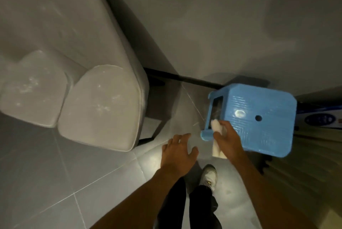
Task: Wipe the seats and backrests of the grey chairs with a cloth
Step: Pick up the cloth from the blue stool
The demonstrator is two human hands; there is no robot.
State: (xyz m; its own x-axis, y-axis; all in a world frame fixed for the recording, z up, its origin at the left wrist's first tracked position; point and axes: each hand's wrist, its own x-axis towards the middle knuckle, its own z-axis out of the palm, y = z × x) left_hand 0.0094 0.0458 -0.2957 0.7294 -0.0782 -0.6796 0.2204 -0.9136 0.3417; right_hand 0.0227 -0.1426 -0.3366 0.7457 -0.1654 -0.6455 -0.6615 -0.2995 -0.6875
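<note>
Grey chairs (98,108) look dusty; approach step, likely.
Right hand (228,140) grips cloth (216,127) at blue stool (259,117) corner; left hand (177,152) spread, empty. Next: cloth onto nearest seat.

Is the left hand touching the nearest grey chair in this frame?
Apart. The head view shows a strip of floor tile between the open left hand and the grey chair; the hand hovers above the floor.

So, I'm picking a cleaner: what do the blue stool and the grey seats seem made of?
Blue stool: moulded plastic, semi-gloss; ribbed top, a sharp glare spot and a moulded hole. Grey seats: probably smooth leather or vinyl, matte sheen with whitish smudges; which of the two cannot be told.
</note>
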